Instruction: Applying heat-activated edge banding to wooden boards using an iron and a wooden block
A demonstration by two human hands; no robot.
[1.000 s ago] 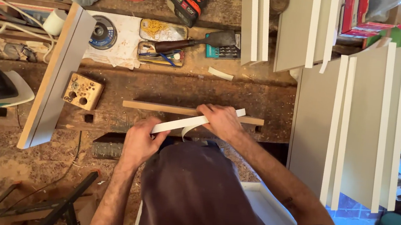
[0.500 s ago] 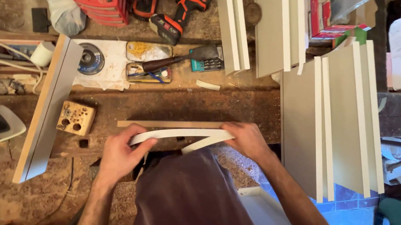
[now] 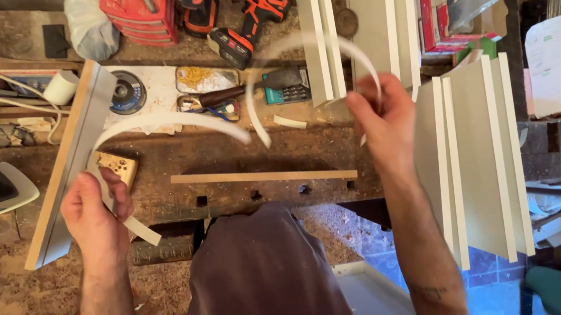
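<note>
Since the earlier frames, I note both hands have moved well apart and the white edge-banding strip [image 3: 159,118], formerly held short and nearly straight before the body, now runs in two long bowed loops across the workbench [image 3: 281,152].

Left hand [image 3: 95,213]: forearm rises from the lower edge, fingers closed around the strip's near end, a short tail projecting to the right below the fist. From there the strip arcs up and rightward above the bench.

Right hand [image 3: 383,120]: arm extended up and forward from the lower right, fingers pinched shut on the strip's far portion, which curls in a blurred hoop above the hand. The strip's long axis runs roughly left to right, from the lower-left grip to the upper-right grip.

Below the strip, a thin wooden slat [image 3: 264,176] lies flat, nearly left to right. A long board [image 3: 75,164] lies just beside the left hand. White panels [image 3: 476,150] lean at the right. A cordless drill [image 3: 254,9] and an abrasive disc [image 3: 127,91] lie further back.
</note>
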